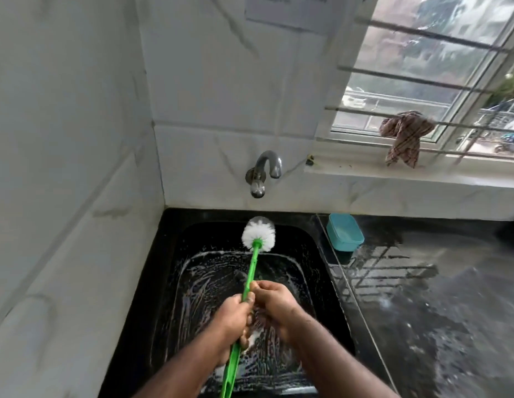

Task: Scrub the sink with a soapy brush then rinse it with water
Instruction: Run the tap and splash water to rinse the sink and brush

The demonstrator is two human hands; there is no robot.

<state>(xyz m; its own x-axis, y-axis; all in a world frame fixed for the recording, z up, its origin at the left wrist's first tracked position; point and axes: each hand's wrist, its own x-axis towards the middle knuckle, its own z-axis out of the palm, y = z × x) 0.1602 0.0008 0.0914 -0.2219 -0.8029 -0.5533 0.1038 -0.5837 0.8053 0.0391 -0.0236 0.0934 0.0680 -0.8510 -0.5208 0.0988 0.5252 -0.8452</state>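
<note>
A black sink [169, 254] fills the lower middle, its bottom streaked with white soap foam. A brush with a long green handle [251, 271] and a round white bristle head [259, 234] reaches to the sink's far wall, just below the back rim. My left hand [235, 320] is wrapped around the handle's middle. My right hand [271, 305] is closed beside it and touches the handle near its upper part. A metal tap [263, 173] juts from the tiled wall above the sink; no water runs from it.
A light blue plastic tub [344, 232] stands on the wet black counter [436, 297] right of the sink. A checked cloth [405, 136] hangs on the window bars above a white sill. White tiled walls close in the left and back.
</note>
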